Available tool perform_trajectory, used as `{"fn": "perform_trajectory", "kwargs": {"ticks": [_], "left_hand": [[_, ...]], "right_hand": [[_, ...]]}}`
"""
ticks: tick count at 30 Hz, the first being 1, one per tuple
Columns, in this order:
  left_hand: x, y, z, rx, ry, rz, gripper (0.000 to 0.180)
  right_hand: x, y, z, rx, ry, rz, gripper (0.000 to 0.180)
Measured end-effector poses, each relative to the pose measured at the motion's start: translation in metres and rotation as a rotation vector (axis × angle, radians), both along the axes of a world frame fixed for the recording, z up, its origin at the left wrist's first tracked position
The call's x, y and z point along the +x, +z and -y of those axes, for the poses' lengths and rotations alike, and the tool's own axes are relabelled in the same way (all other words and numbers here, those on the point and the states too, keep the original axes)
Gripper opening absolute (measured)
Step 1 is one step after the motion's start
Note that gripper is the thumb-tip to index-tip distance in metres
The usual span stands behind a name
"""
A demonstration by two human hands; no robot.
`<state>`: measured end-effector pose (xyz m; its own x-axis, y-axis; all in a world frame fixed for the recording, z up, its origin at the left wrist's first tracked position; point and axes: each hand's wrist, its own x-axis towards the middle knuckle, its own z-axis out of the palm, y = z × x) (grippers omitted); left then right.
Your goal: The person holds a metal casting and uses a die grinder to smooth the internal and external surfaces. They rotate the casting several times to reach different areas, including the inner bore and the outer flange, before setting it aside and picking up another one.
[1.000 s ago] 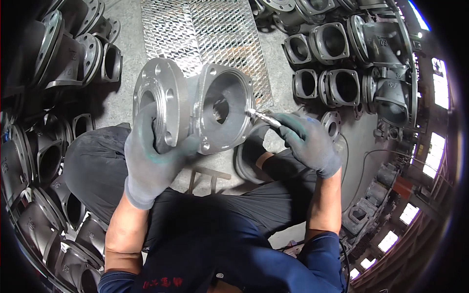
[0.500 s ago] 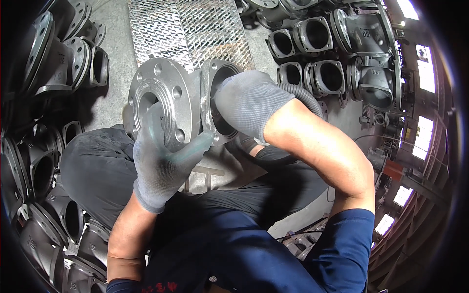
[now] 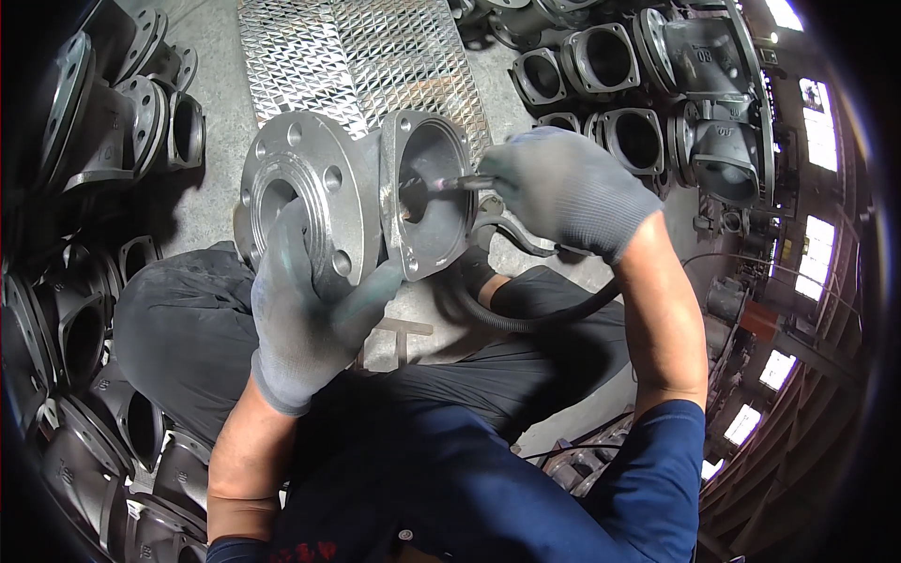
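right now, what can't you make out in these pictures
All in the head view:
Casting: its underside, turned away from the camera.
Left hand: some fingers, hidden by the hand itself and the casting.
Tool: its grip, covered by the right hand; its tip, too small and blurred against the casting's dark inside.
Left stack: outer parts, lost in the dark picture edge.

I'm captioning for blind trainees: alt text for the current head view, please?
A gloved left hand grips a gray flanged metal casting while the gloved right hand points a slim tool into its opening. Similar castings sit on both sides, a textured sheet ahead.
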<state>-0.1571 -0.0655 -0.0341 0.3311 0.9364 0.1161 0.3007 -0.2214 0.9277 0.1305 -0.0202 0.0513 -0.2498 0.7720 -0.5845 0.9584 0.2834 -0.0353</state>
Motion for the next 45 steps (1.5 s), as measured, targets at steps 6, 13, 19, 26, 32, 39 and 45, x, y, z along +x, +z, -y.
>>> {"fn": "perform_trajectory", "kwargs": {"ticks": [6,13,19,26,32,39,45], "left_hand": [[-0.005,0.007,0.007,0.054,-0.088,-0.192,0.084],[0.003,0.015,0.01,-0.167,-0.033,-0.134,0.094],[0.0,0.006,0.011,0.024,-0.031,-0.176,0.083],[-0.003,0.009,0.012,-0.243,0.018,-0.15,0.083],[-0.006,0.006,0.011,-0.203,0.029,-0.181,0.085],[-0.014,0.001,0.009,-0.161,-0.064,-0.187,0.078],[-0.017,0.005,0.007,-0.273,-0.039,-0.123,0.095]], "right_hand": [[0.037,-0.002,0.057,0.165,-0.183,-0.215,0.026],[0.021,-0.006,0.136,0.173,-0.389,-0.328,0.047],[0.01,-0.026,0.174,0.359,-0.447,-0.483,0.044],[0.005,-0.034,0.176,0.41,-0.401,-0.604,0.042],[0.003,-0.028,0.167,0.34,-0.368,-0.575,0.041],[0.006,-0.031,0.164,0.308,-0.346,-0.599,0.04],[0.021,-0.043,0.153,0.246,-0.292,-0.662,0.049]]}}
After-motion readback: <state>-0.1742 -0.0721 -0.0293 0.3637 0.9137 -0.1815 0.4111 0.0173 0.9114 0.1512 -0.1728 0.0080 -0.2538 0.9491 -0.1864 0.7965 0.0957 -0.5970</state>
